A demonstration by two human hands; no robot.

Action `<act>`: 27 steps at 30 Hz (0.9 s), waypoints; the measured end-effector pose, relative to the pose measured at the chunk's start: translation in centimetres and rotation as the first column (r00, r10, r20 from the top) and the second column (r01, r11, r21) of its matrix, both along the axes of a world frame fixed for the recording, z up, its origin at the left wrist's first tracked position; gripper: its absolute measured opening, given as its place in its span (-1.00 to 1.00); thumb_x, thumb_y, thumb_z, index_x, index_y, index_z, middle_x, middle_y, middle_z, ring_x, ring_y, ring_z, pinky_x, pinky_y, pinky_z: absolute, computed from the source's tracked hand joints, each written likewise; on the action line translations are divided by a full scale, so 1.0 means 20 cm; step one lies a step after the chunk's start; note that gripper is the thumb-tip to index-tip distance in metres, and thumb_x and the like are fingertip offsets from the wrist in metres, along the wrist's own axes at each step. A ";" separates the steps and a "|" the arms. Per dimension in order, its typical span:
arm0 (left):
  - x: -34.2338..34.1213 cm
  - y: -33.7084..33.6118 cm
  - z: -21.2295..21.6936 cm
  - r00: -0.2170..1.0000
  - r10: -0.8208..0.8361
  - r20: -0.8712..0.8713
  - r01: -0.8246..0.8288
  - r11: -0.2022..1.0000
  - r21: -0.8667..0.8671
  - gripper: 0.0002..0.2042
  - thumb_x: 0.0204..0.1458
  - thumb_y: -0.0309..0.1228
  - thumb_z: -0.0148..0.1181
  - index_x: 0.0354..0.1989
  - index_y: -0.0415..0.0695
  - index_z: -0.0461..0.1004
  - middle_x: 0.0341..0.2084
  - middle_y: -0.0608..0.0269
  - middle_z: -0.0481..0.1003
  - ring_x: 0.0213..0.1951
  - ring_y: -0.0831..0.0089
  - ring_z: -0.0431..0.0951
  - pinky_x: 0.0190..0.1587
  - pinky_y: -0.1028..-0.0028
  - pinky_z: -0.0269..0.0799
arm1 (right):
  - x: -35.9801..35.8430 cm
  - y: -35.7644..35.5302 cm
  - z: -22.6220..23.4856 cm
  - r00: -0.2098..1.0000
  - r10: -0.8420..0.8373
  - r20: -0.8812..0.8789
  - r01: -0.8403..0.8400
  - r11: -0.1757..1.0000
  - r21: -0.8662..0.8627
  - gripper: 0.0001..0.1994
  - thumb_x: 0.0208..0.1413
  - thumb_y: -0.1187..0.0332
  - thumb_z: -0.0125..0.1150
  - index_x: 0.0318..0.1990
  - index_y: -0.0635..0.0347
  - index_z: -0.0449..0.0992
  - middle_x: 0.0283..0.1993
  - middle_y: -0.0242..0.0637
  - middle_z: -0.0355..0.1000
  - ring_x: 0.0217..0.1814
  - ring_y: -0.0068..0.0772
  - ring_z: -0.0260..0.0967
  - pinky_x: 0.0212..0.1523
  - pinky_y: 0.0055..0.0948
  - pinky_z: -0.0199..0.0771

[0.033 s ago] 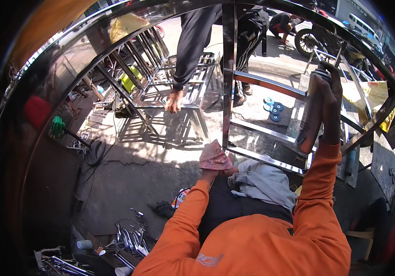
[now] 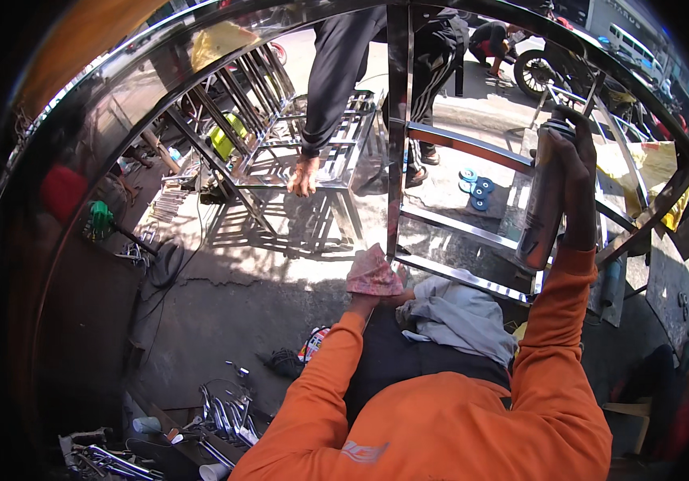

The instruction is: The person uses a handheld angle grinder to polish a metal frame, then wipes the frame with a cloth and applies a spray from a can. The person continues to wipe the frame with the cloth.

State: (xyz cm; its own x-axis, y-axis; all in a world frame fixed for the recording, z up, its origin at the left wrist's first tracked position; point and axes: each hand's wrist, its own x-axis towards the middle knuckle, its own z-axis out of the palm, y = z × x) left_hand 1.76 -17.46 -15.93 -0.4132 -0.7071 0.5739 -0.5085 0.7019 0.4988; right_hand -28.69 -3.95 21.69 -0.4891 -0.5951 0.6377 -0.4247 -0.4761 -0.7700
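My right hand (image 2: 577, 152) is raised at the right, its fingers wrapped round the upper end of a tall grey cylindrical bottle (image 2: 541, 216). The bottle leans a little and overlaps the rungs of a shiny metal frame (image 2: 460, 224). At the middle, just below the frame's lower corner, my left hand (image 2: 363, 305) is closed on a crumpled pinkish-red cloth (image 2: 374, 272). That cloth hides most of my left fingers. A grey cloth (image 2: 468, 317) lies over my leg beside it.
Across from me, a person's hand (image 2: 304, 176) rests on a metal rack (image 2: 336, 187). Blue discs (image 2: 476, 191) lie on the ground behind the frame. At the lower left are several shiny metal tools (image 2: 228, 417) and a white cup (image 2: 214, 471). A motorcycle (image 2: 553, 72) stands at the back right.
The bottle in my right hand has turned or tilted very slightly. Otherwise nothing has visibly moved.
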 end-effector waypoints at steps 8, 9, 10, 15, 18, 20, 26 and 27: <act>0.04 -0.05 -0.37 0.771 0.307 -0.557 0.323 0.566 0.759 -0.57 0.12 -0.03 0.17 -0.08 -0.15 0.47 -0.26 0.06 0.52 -0.17 0.11 0.53 -0.08 0.14 0.46 | 0.13 0.04 -0.14 0.988 -0.142 -0.067 0.113 0.938 -0.327 -0.54 0.13 0.42 0.15 0.20 0.25 0.29 -0.01 -0.21 0.38 -0.01 -0.42 0.38 0.08 -0.42 0.39; 0.05 -0.05 -0.38 0.806 0.257 -0.534 0.282 0.625 0.728 -0.57 0.10 -0.02 0.19 -0.08 -0.16 0.47 -0.26 0.06 0.52 -0.18 0.11 0.53 -0.08 0.14 0.46 | 0.17 0.05 -0.19 0.994 -0.098 -0.046 0.075 0.933 -0.352 -0.53 0.13 0.42 0.16 0.21 0.24 0.28 0.01 -0.21 0.38 0.00 -0.42 0.38 0.09 -0.42 0.39; 0.06 -0.03 -0.37 0.846 0.224 -0.484 0.240 0.651 0.720 -0.57 0.10 -0.04 0.19 -0.07 -0.16 0.47 -0.26 0.08 0.51 -0.18 0.13 0.53 -0.09 0.15 0.46 | 0.21 0.05 -0.24 0.999 -0.045 -0.025 0.032 0.928 -0.372 -0.51 0.12 0.42 0.17 0.23 0.22 0.27 0.03 -0.21 0.37 0.01 -0.41 0.38 0.10 -0.42 0.39; 0.11 0.04 -0.17 0.997 0.000 -0.072 0.041 0.828 0.559 -0.60 0.10 -0.11 0.23 -0.04 -0.14 0.46 -0.25 0.15 0.50 -0.18 0.23 0.53 -0.12 0.22 0.49 | 0.31 0.08 -0.64 0.845 0.387 0.369 -0.441 0.895 0.071 -0.53 0.15 0.33 0.21 0.20 0.23 0.30 -0.05 -0.22 0.42 -0.06 -0.45 0.44 -0.05 -0.42 0.51; 0.11 0.06 -0.07 0.973 -0.047 0.226 -0.024 0.953 0.302 -0.62 0.10 -0.15 0.26 -0.01 -0.13 0.46 -0.24 0.19 0.50 -0.18 0.29 0.53 -0.14 0.26 0.50 | 0.44 0.13 -0.93 0.441 0.273 0.855 -0.568 0.822 0.031 -0.54 0.17 0.23 0.20 0.17 0.21 0.30 -0.14 -0.18 0.48 -0.31 -0.43 0.52 -0.36 -0.41 0.64; 0.11 0.07 -0.05 0.944 -0.033 0.328 -0.024 0.986 0.168 -0.62 0.10 -0.18 0.27 0.00 -0.12 0.45 -0.23 0.22 0.49 -0.19 0.33 0.54 -0.16 0.29 0.51 | 0.51 0.22 -1.09 0.221 0.217 0.951 -0.665 0.747 -0.016 -0.57 0.17 0.22 0.19 0.12 0.20 0.29 -0.20 -0.17 0.50 -0.46 -0.36 0.53 -0.47 -0.38 0.67; 0.15 0.08 -0.06 0.975 -0.158 0.156 0.047 0.833 0.552 -0.49 -0.07 -0.05 0.34 -0.05 -0.16 0.48 -0.18 0.08 0.53 -0.03 0.17 0.50 0.04 0.20 0.41 | 0.53 0.41 -1.32 0.123 0.159 0.980 -0.834 0.551 0.015 -0.43 0.09 0.24 0.30 0.20 0.15 0.21 -0.18 -0.15 0.45 -0.48 -0.36 0.53 -0.57 -0.46 0.64; 0.16 0.09 -0.05 0.991 -0.122 0.063 0.074 0.864 0.498 -0.51 -0.06 -0.08 0.34 -0.04 -0.16 0.48 -0.16 0.11 0.54 -0.01 0.18 0.49 0.09 0.20 0.38 | 0.49 0.43 -1.31 0.193 0.125 0.973 -0.821 0.564 0.090 -0.43 0.08 0.26 0.30 0.23 0.09 0.22 -0.16 -0.20 0.46 -0.44 -0.36 0.53 -0.51 -0.45 0.63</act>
